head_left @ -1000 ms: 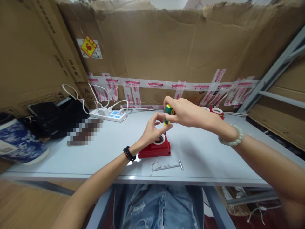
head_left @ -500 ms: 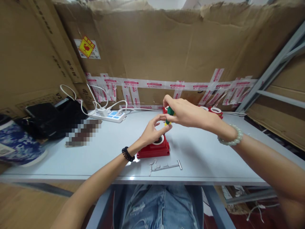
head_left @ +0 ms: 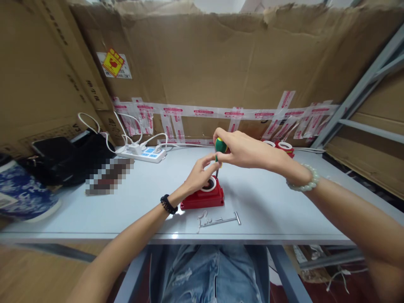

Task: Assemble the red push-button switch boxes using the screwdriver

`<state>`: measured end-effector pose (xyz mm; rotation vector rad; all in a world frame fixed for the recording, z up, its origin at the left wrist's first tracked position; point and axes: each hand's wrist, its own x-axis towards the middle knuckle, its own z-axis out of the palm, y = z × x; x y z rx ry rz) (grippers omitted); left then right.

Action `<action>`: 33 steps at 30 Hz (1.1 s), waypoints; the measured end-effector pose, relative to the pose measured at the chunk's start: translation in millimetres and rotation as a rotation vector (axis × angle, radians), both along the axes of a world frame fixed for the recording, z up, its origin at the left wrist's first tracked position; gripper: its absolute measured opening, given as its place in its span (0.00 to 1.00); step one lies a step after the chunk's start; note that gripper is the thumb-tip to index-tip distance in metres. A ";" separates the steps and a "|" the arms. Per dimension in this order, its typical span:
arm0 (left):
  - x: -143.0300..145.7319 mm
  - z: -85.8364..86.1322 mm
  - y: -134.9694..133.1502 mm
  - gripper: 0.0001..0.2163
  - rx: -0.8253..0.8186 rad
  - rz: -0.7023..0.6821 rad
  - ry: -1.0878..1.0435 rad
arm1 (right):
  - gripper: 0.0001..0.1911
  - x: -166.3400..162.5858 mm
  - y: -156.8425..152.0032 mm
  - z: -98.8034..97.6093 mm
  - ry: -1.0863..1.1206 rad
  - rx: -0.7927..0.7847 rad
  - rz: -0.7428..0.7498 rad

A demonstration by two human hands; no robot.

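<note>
A screwdriver (head_left: 221,146) with a green and yellow handle stands nearly upright over the back right part of a red box (head_left: 203,202). My right hand (head_left: 241,148) grips the handle from above. With thumb and fingertips, my left hand (head_left: 199,173) closes round the lower end of the handle, its palm over the box's left side. A white ring (head_left: 215,185) with a dark opening sits on top of the box. The screwdriver's shaft reaches down to the box; where its tip meets it is too small to make out.
In front of the box lie a T-shaped metal rod (head_left: 237,218) and small loose metal bits (head_left: 208,221). More red parts with white rings (head_left: 285,146) stand at the back right. A power strip (head_left: 148,154), a black bag (head_left: 74,160) and a blue-white container (head_left: 25,191) are at left.
The screwdriver has shifted slightly left and stands more upright, its shaft now visible between my left fingers and the box. Both hands moved a little left with it.
</note>
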<state>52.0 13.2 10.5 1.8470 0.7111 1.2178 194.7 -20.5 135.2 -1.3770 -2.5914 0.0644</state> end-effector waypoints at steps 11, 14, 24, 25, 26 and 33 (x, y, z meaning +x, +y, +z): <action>-0.5 0.5 -1.1 0.11 0.009 0.011 -0.035 | 0.11 -0.9 3.3 -3.1 0.048 0.063 0.005; -0.5 -0.2 -1.0 0.11 0.040 0.065 -0.030 | 0.12 -0.9 1.7 -3.9 0.038 0.087 -0.040; -0.1 -2.1 0.1 0.09 0.055 0.024 -0.019 | 0.12 -6.5 -1.7 -2.2 0.132 0.039 0.057; 0.1 -2.7 0.8 0.09 0.073 0.030 -0.030 | 0.12 -6.8 -1.8 -2.4 0.129 0.044 0.043; 0.2 -3.3 1.5 0.09 0.092 0.045 -0.045 | 0.12 -7.2 -1.9 -2.9 0.123 0.052 0.021; -0.6 -3.0 0.8 0.13 0.066 0.081 -0.076 | 0.08 -8.4 -2.7 -3.7 0.026 0.020 -0.007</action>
